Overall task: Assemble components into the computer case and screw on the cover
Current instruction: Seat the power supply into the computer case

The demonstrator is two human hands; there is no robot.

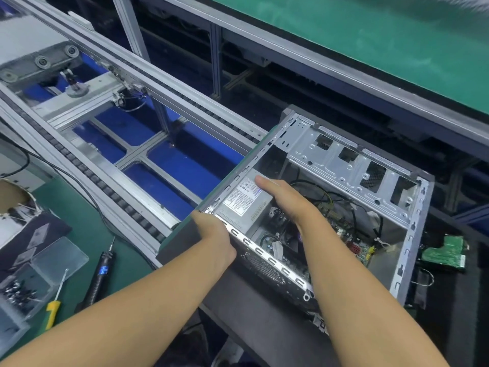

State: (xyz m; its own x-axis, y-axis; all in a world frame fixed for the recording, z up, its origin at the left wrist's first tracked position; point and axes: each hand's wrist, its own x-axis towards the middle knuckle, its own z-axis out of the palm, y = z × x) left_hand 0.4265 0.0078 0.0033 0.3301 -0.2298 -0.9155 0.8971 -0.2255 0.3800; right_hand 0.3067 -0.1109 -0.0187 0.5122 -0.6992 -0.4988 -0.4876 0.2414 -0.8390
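Landmark: computer case (pixel 407 234), open side up, on the counter (pixel 87 234).

- Left of case: clear screw box (pixel 31 284); yellow-handled screwdriver (pixel 54 308); electric screwdriver (pixel 102 274).
- Left hand (pixel 215 238): fingers clamped on the case's near-left rim.
- Power supply (pixel 246 205): in the case's left corner.
- Right hand (pixel 284 198): fingers together, flat on the supply.
- Right of case: green circuit board (pixel 447 254).

Step, judged: seating the supply. Next calls for screws and a driver; cover not fitted.
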